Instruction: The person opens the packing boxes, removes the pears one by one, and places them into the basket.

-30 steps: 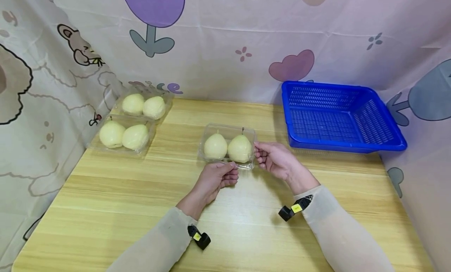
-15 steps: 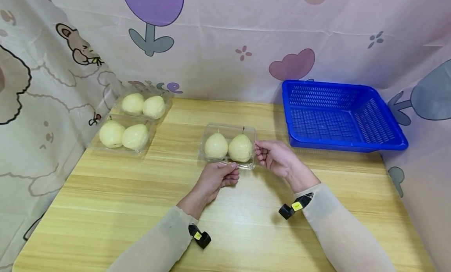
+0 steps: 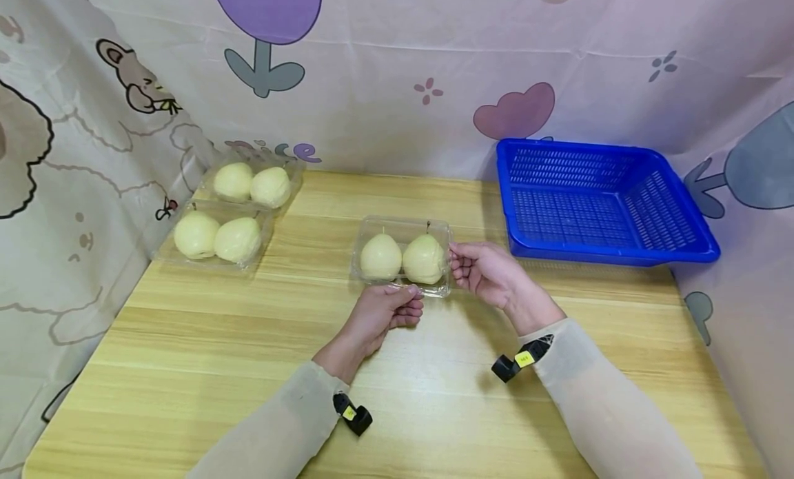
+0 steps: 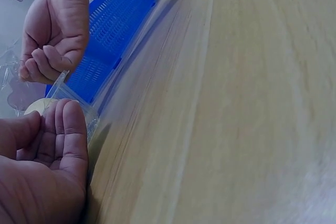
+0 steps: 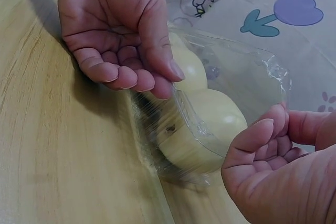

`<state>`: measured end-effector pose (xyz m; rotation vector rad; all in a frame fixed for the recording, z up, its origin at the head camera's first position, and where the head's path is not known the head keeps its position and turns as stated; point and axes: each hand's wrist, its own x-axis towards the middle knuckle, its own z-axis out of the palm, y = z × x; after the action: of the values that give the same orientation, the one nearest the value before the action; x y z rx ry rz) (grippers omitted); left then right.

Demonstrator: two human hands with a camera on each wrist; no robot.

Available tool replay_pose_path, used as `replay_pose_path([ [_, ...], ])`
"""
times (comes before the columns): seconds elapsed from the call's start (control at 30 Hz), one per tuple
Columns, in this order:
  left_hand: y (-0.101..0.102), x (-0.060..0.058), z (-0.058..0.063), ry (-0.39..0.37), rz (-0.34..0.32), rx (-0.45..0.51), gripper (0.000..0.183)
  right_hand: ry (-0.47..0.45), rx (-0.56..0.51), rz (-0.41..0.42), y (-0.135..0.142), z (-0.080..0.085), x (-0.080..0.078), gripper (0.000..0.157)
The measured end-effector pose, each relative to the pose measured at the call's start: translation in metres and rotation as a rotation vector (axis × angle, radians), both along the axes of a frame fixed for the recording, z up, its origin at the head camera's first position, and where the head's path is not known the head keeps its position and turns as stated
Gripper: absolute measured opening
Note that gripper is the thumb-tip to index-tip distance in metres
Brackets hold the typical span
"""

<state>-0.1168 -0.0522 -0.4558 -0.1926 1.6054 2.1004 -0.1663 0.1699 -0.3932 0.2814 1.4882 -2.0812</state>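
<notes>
L hand: thumb + index are meeting at the near edge of a clear box, pinching the plastic lip just R of the middle. Its other fingers are curling loosely in under the index, bunching close tog., not spreading.

R hand: thumb + index tips are pinching the box's R edge, above the near R corner; rest of fingers are curling twd palm. In R wrist view both pinches are showing, w/ thin plastic running betw. them; can't tell if it's lid or wall at each pt.

Box is sitting mid worktop, near both hands, holding two pale pears, L pear + R pear, side by side, stems pointing away from the person.

Pose: L forearm is slanting up + R from bottom edge, back of hand facing up; R forearm is slanting up + L from lower R. Both are wearing pale sleeves, L sleeve, R sleeve, each carrying a small black device nr the cuff.

Surroundings: two more clear boxes, front box + rear box, are standing far L, two pears in each. Blue basket is standing back R, against printed cloth.
</notes>
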Motion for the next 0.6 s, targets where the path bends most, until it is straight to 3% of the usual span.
replay_pose_path([
  [0.33, 0.001, 0.001, 0.001, -0.005, 0.007, -0.015, 0.031, -0.038, -0.059, -0.023, -0.001, 0.009, -0.004, 0.023],
  [0.6, 0.001, 0.002, 0.002, -0.022, 0.017, -0.003, 0.031, -0.073, -0.213, -0.081, 0.003, 0.02, -0.016, 0.034],
])
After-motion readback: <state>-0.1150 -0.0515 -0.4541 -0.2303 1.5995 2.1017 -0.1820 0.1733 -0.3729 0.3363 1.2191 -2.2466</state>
